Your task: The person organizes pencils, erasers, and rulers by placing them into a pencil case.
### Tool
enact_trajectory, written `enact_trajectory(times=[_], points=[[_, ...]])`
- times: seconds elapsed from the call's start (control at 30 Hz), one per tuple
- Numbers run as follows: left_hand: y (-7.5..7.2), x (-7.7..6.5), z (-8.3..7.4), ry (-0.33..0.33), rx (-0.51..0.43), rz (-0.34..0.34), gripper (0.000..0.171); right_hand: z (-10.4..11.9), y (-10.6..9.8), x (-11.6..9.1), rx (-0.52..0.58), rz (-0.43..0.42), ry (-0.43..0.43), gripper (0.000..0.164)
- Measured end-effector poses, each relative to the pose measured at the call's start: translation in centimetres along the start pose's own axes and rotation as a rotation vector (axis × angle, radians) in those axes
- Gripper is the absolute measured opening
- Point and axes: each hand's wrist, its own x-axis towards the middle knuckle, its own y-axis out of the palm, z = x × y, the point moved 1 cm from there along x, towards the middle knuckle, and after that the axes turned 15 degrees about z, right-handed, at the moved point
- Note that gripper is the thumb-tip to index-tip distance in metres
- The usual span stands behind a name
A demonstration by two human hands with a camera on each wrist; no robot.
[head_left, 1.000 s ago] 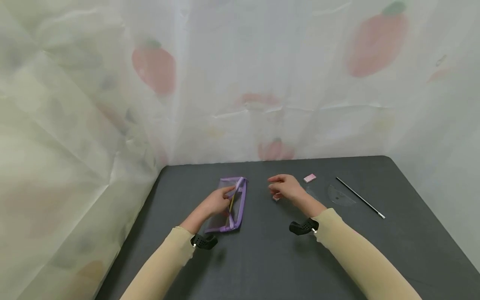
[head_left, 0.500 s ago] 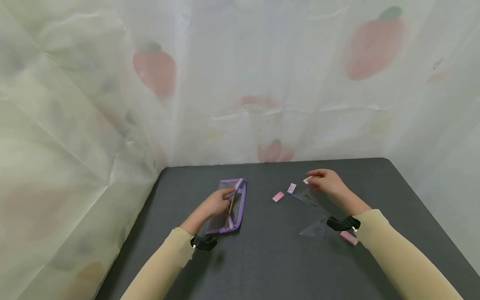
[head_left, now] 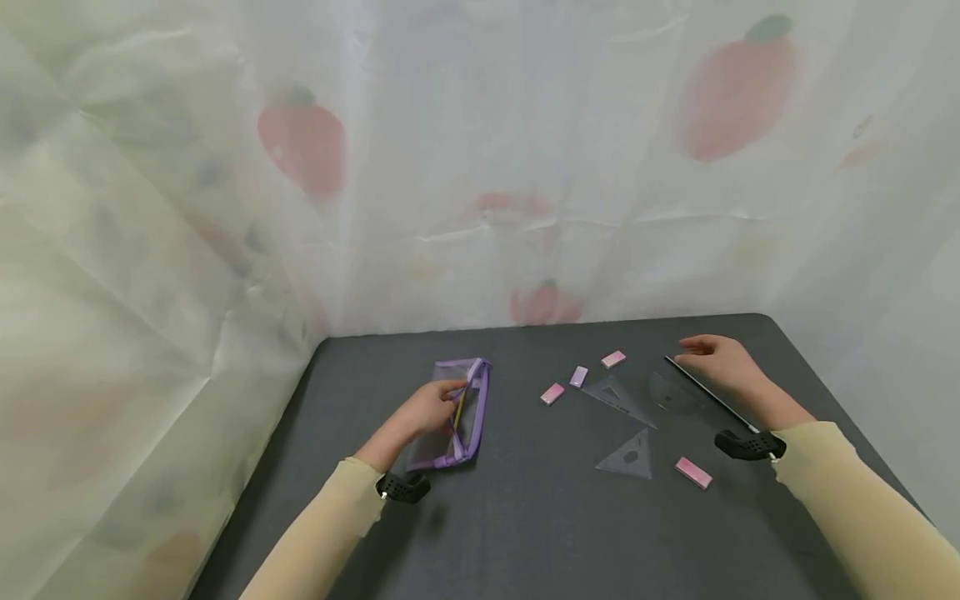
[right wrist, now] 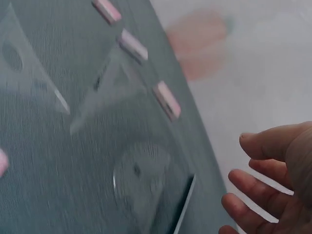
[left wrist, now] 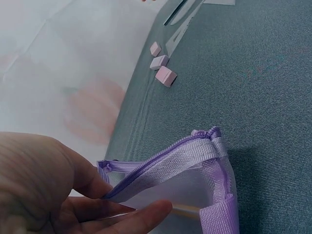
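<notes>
My left hand (head_left: pixel 431 408) pinches the zipped edge of a see-through pencil case (head_left: pixel 482 408) with purple trim. In the left wrist view the thumb lies outside that edge while fingers reach into the case mouth (left wrist: pixel 195 152). A yellow stick-like item (left wrist: pixel 186 210), perhaps a pencil, lies inside the case. Over at the right, my right hand (head_left: pixel 723 362) hovers near the far end of a thin dark pencil (head_left: pixel 696 382) with a pale end. Its fingers are loosely bent and hold nothing in the right wrist view. A clear protractor (right wrist: pixel 139 180) lies beside the pencil.
Three small erasers, pink (head_left: pixel 552 394), lilac (head_left: pixel 578 377) and pink (head_left: pixel 613 359), lie mid-table. Two clear set squares (head_left: pixel 622 402) are near them. A longer pink eraser (head_left: pixel 693 472) lies closer to me. A strawberry-print curtain (head_left: pixel 420 208) borders the dark table (head_left: pixel 540 533).
My right hand has moved right, from beside the nearest small eraser, past the far pink one, to above the pencil. My left hand has stayed at the pencil case.
</notes>
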Motion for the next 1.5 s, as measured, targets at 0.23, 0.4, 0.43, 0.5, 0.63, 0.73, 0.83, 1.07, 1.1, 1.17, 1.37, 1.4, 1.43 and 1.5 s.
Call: enact_trajectory(times=[0.23,0.4,0.43,0.5,0.63,0.73,0.83,1.07,1.1,1.17,1.37,1.4,1.43,1.5], points=[[-0.3,0.0,0.2,-0.003,0.010,-0.009,0.053,-2.0,-1.4,-0.7,-0.097,0.059,-0.056,0.060],[-0.4,0.1,0.5,-0.001,0.017,-0.006,0.052,-3.7,-1.8,-0.7,-0.129,0.122,-0.094,0.058],[-0.4,0.1,0.5,-0.001,0.018,-0.005,0.052,-4.0,-1.8,-0.7,-0.135,0.133,-0.098,0.058],[-0.4,0.1,0.6,-0.002,0.022,-0.004,0.051,-4.6,-1.8,-0.5,-0.147,0.156,-0.096,0.058],[-0.4,0.2,0.7,-0.001,0.023,0.001,0.050,-5.6,-1.7,-0.2,-0.156,0.187,-0.094,0.055],[-0.3,0.1,0.8,0.001,0.012,0.006,0.050,-6.0,-1.7,-0.1,-0.161,0.194,-0.095,0.053],[-0.3,0.1,0.8,0.005,0.003,0.008,0.051,-6.3,-1.8,0.0,-0.173,0.195,-0.094,0.051],[-0.2,0.1,0.7,0.017,-0.032,0.012,0.051,-6.7,-1.9,0.4,-0.195,0.187,-0.084,0.050],[-0.2,0.1,0.7,0.018,-0.037,0.014,0.051,-6.8,-1.9,0.5,-0.193,0.186,-0.082,0.050],[-0.2,0.1,0.8,0.019,-0.041,0.015,0.051,-6.9,-1.9,0.7,-0.190,0.189,-0.079,0.050],[-0.2,0.1,0.8,0.010,-0.036,0.012,0.050,-7.3,-1.7,1.3,-0.173,0.215,-0.067,0.053],[-0.2,0.1,0.9,0.008,-0.036,0.013,0.051,-7.3,-1.6,1.4,-0.168,0.221,-0.063,0.053],[-0.2,0.1,0.9,0.007,-0.036,0.013,0.051,-7.3,-1.6,1.4,-0.163,0.227,-0.060,0.053],[-0.2,0.1,0.9,0.004,-0.037,0.015,0.051,-7.4,-1.6,1.5,-0.158,0.237,-0.050,0.054]])
